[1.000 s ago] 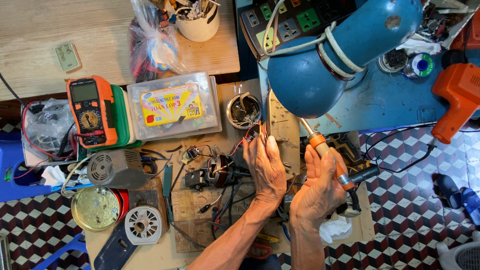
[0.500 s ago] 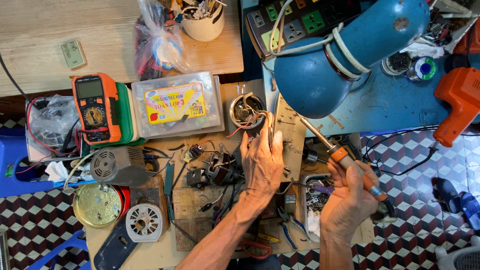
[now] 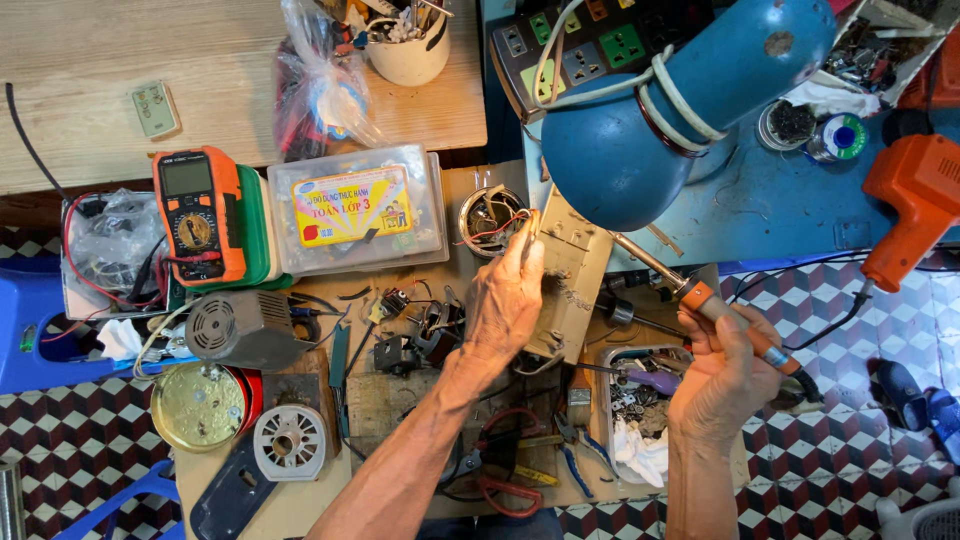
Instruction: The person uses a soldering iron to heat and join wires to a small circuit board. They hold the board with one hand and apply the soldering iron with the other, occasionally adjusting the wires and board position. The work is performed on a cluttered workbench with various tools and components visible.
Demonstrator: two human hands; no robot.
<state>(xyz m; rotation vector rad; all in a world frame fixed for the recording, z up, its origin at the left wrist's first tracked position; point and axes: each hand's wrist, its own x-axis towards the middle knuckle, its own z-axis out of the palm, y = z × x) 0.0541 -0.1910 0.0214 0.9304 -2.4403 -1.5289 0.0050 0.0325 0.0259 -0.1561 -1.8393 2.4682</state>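
Our right hand [image 3: 725, 385] grips the soldering iron [image 3: 700, 298] by its orange handle, tip angled up toward the beige circuit board [image 3: 570, 270]. Our left hand [image 3: 505, 305] lies pressed flat beside that board, steadying it. The iron looks light and rigid; the insulated handle seems the safe hold, while the board looks thin and fragile, best held by its edges.

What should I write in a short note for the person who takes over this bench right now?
Left hand: flat on the beige block, fingertips by the small metal bowl of wires.
Right hand: grips the soldering iron by its orange handle, tip pointing up-left under the blue lamp, beside the block.
Whether any joint is soldered cannot be seen.
Pliers and the parts tray lie near the front edge.
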